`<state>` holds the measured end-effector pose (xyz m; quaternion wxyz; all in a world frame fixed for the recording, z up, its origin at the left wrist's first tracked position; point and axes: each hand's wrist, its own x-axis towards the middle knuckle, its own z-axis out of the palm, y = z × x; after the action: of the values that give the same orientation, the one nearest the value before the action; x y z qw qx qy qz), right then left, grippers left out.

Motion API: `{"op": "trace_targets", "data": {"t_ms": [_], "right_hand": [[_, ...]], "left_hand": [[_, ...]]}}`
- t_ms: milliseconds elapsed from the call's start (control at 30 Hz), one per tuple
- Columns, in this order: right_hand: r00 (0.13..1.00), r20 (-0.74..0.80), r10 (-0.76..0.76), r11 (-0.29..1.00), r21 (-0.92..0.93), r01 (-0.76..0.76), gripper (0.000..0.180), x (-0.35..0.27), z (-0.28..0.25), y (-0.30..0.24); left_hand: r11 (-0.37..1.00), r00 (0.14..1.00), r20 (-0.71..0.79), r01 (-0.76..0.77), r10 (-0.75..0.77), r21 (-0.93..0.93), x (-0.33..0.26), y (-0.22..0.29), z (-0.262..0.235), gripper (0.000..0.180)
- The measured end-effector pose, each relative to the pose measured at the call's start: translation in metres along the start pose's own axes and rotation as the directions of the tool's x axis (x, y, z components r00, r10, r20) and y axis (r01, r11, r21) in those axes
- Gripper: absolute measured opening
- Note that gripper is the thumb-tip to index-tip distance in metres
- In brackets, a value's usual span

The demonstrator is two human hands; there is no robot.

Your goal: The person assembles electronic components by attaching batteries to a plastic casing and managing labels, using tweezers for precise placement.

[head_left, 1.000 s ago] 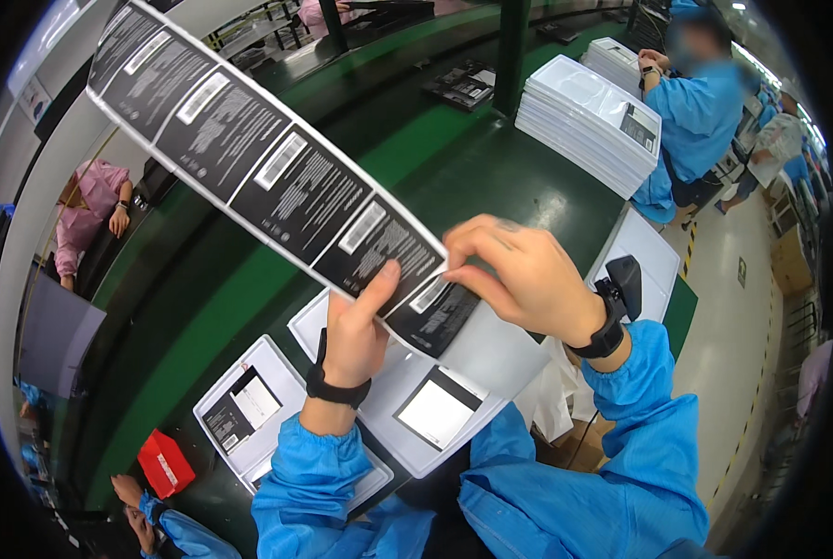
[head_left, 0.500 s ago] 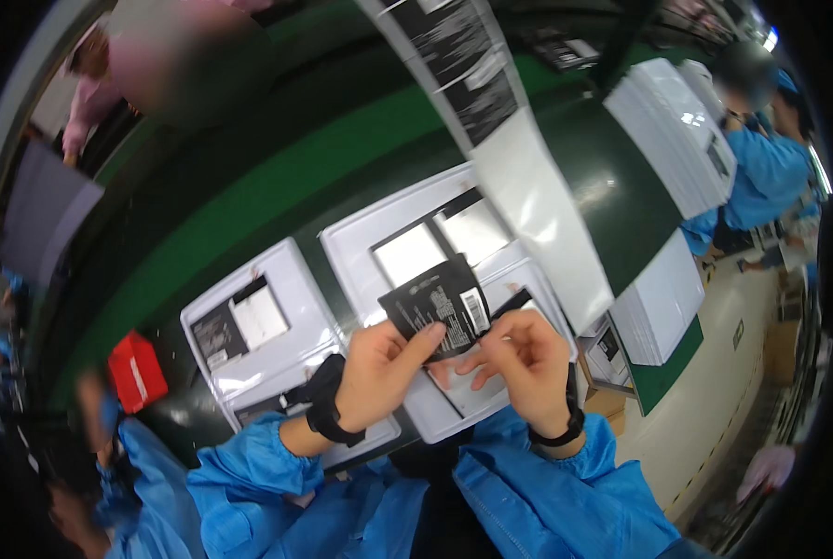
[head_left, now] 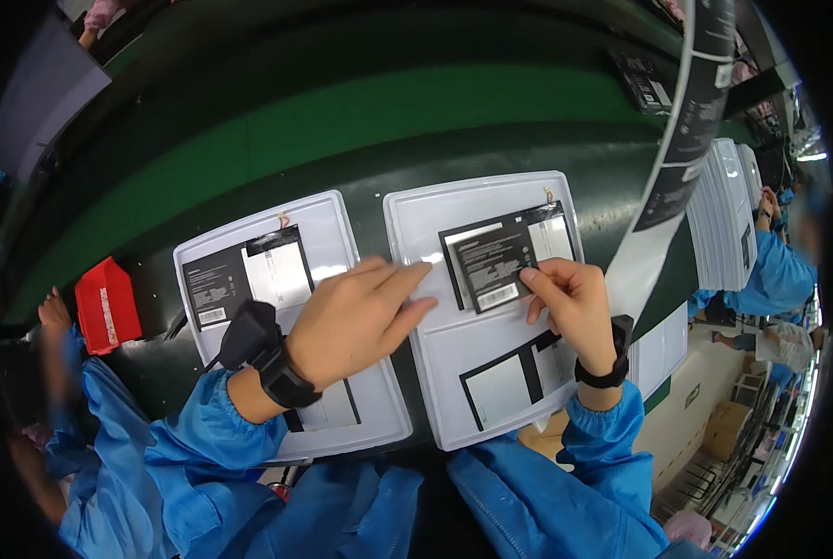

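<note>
My right hand [head_left: 575, 303] pinches the right edge of a black printed label [head_left: 493, 270] with a white barcode patch. The label lies over a flat silver-and-black battery pack [head_left: 554, 238] in the right white tray [head_left: 416, 224]; whether it touches the pack I cannot tell. A second pack [head_left: 500, 391] is in that tray's near half. My left hand [head_left: 351, 321] hovers between the trays, fingers stretched and holding nothing. In the left white tray [head_left: 239, 222], one pack [head_left: 281, 270] has a similar black label [head_left: 213, 284] on its left part. My left hand and wrist partly hide a nearer pack [head_left: 333, 415].
A strip of black labels [head_left: 687, 154] on white backing hangs down at the right. Beyond it stands a stack of white trays [head_left: 719, 219]. A red box-like item [head_left: 109, 307] sits at the left, near another person's hand [head_left: 55, 312]. Another person in blue [head_left: 778, 256] is at right.
The label has gone from both hands, held up, to lying over the far pack in the right tray. My left hand has let go and moved away leftward. The view has shifted.
</note>
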<state>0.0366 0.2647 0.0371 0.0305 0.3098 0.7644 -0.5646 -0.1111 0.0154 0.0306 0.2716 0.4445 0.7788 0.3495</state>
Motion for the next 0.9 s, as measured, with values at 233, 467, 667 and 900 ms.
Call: {"op": "trace_targets", "data": {"t_ms": [233,467,667,900], "right_hand": [[0.999,-0.003,0.043,0.990,0.131,-0.042,0.021,0.016,0.013,0.012],[0.999,-0.007,0.036,0.992,0.117,-0.035,0.020,0.015,0.015,0.013],[0.998,0.007,0.056,0.992,0.113,-0.056,0.020,0.016,0.015,0.012],[0.995,-0.089,-0.051,0.993,-0.111,0.041,0.043,-0.003,0.009,-0.005]], "left_hand": [[0.795,0.892,-0.159,-0.281,0.423,0.537,0.016,-0.033,0.018,0.030],[0.801,0.898,-0.135,-0.294,0.418,0.522,0.022,-0.032,0.018,0.032],[0.744,0.854,-0.092,-0.389,0.513,0.543,0.033,-0.018,0.018,0.036],[0.644,0.855,0.092,-0.450,0.510,0.619,0.041,-0.002,0.020,0.034]]}}
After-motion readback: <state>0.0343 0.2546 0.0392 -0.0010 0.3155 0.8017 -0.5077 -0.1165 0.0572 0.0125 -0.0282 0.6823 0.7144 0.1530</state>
